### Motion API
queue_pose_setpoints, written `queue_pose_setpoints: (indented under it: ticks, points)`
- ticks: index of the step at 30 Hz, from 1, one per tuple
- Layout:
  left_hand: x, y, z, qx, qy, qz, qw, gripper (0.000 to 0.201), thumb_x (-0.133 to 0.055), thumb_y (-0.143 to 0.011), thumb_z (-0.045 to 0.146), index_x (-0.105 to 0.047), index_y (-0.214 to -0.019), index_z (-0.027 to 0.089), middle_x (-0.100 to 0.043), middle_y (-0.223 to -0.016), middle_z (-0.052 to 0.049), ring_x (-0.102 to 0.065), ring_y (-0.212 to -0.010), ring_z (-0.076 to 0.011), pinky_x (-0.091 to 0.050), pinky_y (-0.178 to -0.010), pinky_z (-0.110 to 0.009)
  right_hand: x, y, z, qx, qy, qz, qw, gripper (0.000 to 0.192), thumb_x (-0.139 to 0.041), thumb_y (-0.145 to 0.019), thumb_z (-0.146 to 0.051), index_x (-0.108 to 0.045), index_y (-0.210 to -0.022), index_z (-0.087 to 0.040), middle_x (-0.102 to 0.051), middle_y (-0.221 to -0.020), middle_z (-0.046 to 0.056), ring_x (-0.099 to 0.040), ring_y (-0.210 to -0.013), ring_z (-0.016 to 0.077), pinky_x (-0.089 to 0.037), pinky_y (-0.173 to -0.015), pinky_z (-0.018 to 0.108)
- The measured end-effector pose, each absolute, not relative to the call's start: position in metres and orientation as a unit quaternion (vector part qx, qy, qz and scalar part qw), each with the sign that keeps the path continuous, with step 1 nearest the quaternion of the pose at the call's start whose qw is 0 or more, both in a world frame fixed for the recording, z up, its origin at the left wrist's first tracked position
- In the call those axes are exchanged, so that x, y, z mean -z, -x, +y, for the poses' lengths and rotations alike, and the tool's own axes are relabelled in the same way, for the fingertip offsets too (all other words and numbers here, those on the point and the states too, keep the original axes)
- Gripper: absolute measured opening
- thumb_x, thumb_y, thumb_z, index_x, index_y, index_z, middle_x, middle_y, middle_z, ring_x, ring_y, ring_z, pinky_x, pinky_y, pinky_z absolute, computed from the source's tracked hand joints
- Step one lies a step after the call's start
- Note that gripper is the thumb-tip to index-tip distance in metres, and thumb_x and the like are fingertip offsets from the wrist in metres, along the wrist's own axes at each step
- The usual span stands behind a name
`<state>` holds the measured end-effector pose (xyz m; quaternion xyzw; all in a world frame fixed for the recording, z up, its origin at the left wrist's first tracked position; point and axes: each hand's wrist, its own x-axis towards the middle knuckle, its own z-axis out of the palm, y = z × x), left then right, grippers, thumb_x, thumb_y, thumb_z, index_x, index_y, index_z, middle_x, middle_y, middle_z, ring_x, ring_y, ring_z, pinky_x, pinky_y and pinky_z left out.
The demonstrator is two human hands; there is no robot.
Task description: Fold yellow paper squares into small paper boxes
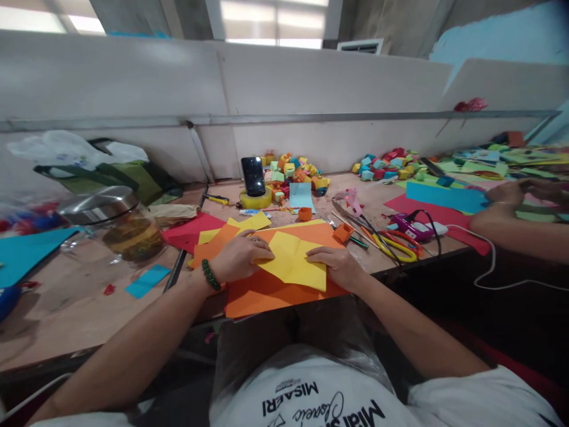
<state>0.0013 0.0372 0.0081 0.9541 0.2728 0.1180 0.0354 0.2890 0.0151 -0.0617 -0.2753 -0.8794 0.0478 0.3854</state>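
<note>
White shirt (pixel 326 370) is cut off; left hand (pixel 236 258) and right hand (pixel 338 267) pinch partly hidden yellow paper (pixel 291 261).

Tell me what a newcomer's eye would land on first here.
Probably the creased yellow paper, held by the left hand and the right hand over an orange sheet. Next, perhaps, the colourful heap of small pieces toward the back, beside the upright phone.

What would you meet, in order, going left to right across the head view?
Glass jar → left hand → creased yellow paper → right hand → purple power strip → co-worker's hand
</note>
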Motion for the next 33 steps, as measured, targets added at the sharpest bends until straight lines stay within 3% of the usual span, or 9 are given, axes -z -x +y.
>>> queue_pose_setpoints:
  ticks: [5,7,9,13,15,19,24,27,33]
  points:
    - [-0.001,-0.004,0.037,-0.134,-0.944,0.251,0.168,0.019,-0.052,-0.08,0.017,-0.071,-0.083,0.018,-0.075,-0.094,-0.008,-0.067,-0.087,-0.0172,-0.049,-0.078,-0.025,0.045,-0.297,-0.002,-0.101,0.295,-0.896,0.317,0.037,-0.061,-0.076,-0.016,-0.064,-0.113,-0.018,-0.069,-0.113,0.012,-0.061,-0.112,0.0259,-0.052,-0.093,0.041]
    - [0.001,-0.006,0.036,-0.144,-0.927,0.282,0.201,0.018,-0.053,-0.082,0.025,-0.069,-0.086,0.017,-0.074,-0.09,-0.007,-0.066,-0.08,-0.0162,-0.048,-0.074,-0.024,0.04,-0.298,-0.01,-0.102,0.308,-0.891,0.319,0.028,-0.066,-0.078,-0.025,-0.066,-0.106,-0.02,-0.068,-0.113,0.012,-0.061,-0.11,0.0265,-0.051,-0.093,0.042]
    - [0.005,-0.008,0.038,-0.164,-0.905,0.316,0.234,0.019,-0.054,-0.083,0.031,-0.067,-0.085,0.017,-0.072,-0.082,-0.004,-0.062,-0.072,-0.0144,-0.047,-0.069,-0.023,0.039,-0.298,-0.015,-0.113,0.334,-0.876,0.329,0.015,-0.064,-0.083,-0.033,-0.068,-0.089,-0.02,-0.07,-0.104,0.011,-0.063,-0.099,0.024,-0.051,-0.085,0.037]
    - [0.02,-0.011,0.048,-0.212,-0.854,0.388,0.275,0.032,-0.052,-0.082,0.042,-0.054,-0.062,0.018,-0.056,-0.059,0.002,-0.048,-0.056,-0.0108,-0.038,-0.055,-0.021,0.043,-0.296,-0.01,-0.155,0.46,-0.815,0.316,0.036,-0.052,-0.091,-0.041,-0.058,-0.063,-0.019,-0.064,-0.067,0.005,-0.057,-0.062,0.0146,-0.043,-0.058,0.026]
    - [0.028,-0.014,0.052,-0.232,-0.83,0.438,0.256,0.036,-0.052,-0.081,0.045,-0.048,-0.058,0.019,-0.047,-0.053,0.004,-0.043,-0.052,-0.0104,-0.033,-0.051,-0.021,0.043,-0.294,-0.001,-0.155,0.513,-0.791,0.295,0.038,-0.054,-0.09,-0.043,-0.056,-0.061,-0.019,-0.062,-0.067,0.003,-0.054,-0.059,0.0136,-0.038,-0.055,0.025]
    - [0.032,-0.023,0.052,-0.253,-0.792,0.515,0.209,0.028,-0.056,-0.075,0.041,-0.049,-0.059,0.019,-0.052,-0.06,0.002,-0.047,-0.055,-0.0117,-0.034,-0.052,-0.023,0.031,-0.291,0.021,-0.112,0.571,-0.773,0.252,0.027,-0.06,-0.085,-0.042,-0.061,-0.073,-0.018,-0.067,-0.09,0.007,-0.06,-0.076,0.0178,-0.039,-0.063,0.026]
    - [0.025,-0.027,0.049,-0.232,-0.792,0.534,0.183,0.024,-0.056,-0.072,0.033,-0.048,-0.054,0.019,-0.053,-0.062,0.001,-0.049,-0.058,-0.0125,-0.037,-0.057,-0.025,0.022,-0.288,0.048,-0.153,0.603,-0.761,0.184,0.033,-0.073,-0.071,-0.043,-0.064,-0.091,-0.018,-0.067,-0.089,0.006,-0.061,-0.078,0.0201,-0.038,-0.061,0.026]
    - [0.025,-0.027,0.049,-0.233,-0.794,0.53,0.187,0.025,-0.056,-0.072,0.031,-0.047,-0.052,0.019,-0.052,-0.061,0.002,-0.049,-0.057,-0.0122,-0.038,-0.057,-0.025,0.027,-0.29,0.063,-0.208,0.579,-0.768,0.179,0.031,-0.077,-0.065,-0.04,-0.064,-0.083,-0.018,-0.065,-0.081,0.003,-0.058,-0.074,0.0179,-0.037,-0.06,0.025]
    - [0.028,-0.023,0.051,-0.326,-0.766,0.5,0.239,0.022,-0.066,-0.069,0.036,-0.055,-0.062,0.018,-0.058,-0.076,-0.003,-0.056,-0.076,-0.0168,-0.047,-0.069,-0.029,0.037,-0.292,0.07,-0.302,0.491,-0.753,0.318,0.035,-0.069,-0.066,-0.05,-0.056,-0.064,-0.017,-0.05,-0.062,-0.003,-0.044,-0.06,0.0115,-0.032,-0.053,0.023]
